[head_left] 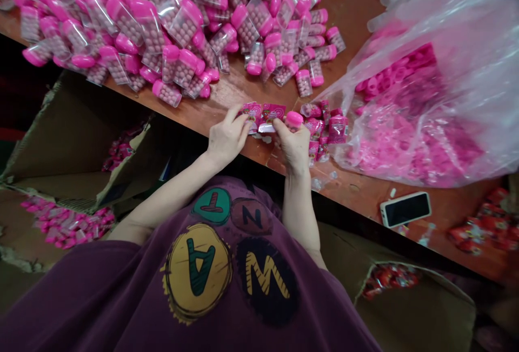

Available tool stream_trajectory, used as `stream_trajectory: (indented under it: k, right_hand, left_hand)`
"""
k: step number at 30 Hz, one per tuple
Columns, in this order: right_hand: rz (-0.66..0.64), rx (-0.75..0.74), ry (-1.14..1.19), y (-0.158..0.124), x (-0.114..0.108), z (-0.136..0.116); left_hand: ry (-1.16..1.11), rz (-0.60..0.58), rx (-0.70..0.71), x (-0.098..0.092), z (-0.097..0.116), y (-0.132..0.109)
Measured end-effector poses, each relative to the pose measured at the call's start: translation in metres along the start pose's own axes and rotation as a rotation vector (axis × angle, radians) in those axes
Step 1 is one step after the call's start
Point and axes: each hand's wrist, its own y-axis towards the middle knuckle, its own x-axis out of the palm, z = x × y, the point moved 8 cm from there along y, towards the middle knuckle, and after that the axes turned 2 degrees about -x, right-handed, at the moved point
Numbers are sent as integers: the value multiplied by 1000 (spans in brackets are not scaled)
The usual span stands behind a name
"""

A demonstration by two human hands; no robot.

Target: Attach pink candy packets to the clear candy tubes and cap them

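Near the table's front edge, my left hand (pixel 227 137) pinches a pink printed label (pixel 253 113) between thumb and fingers. My right hand (pixel 295 147) has its thumb on a second pink label (pixel 272 111) with a white lower edge, right beside the first. Tucked in the same hand is a small candy bottle with a pink cap (pixel 294 120); its body is mostly hidden by the fingers. Just right of this hand lies a small heap of pink labelled pieces (pixel 337 128). Beyond both hands spreads a big pile of clear, pink-capped candy bottles (pixel 178 22).
A clear plastic bag (pixel 458 87) of pink caps stands on the right, with a phone (pixel 405 209) in front. Red packets (pixel 486 222) lie at far right. Below the edge are cardboard boxes (pixel 73 141) and pink pieces (pixel 68 221) at left, and a box (pixel 421 314) at right.
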Motion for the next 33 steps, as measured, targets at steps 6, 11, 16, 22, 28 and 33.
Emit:
stream_trajectory:
  k: [6,11,16,22,28,33]
  right_hand:
    - [-194,113,343,-25,23,-19]
    - [-144,171,393,-36,33,-13]
    - [-144,187,427,-41,38,-9]
    - [-153,244,539,-46,45,-9]
    - [-163,203,440,-47,41,-7]
    - [-192,230,381,-48,42,-4]
  left_hand:
    - [-575,-98,-293,11,-9,6]
    - [-848,-122,-535,20,-16,-6]
    - [-842,-146,-576,19,-13,-14]
    - [-1013,-96,-640,29,-8,-21]
    - [-1097,-174,-713,36,-6,-28]
    - [-1135,-109,-754,31,-9,-28]
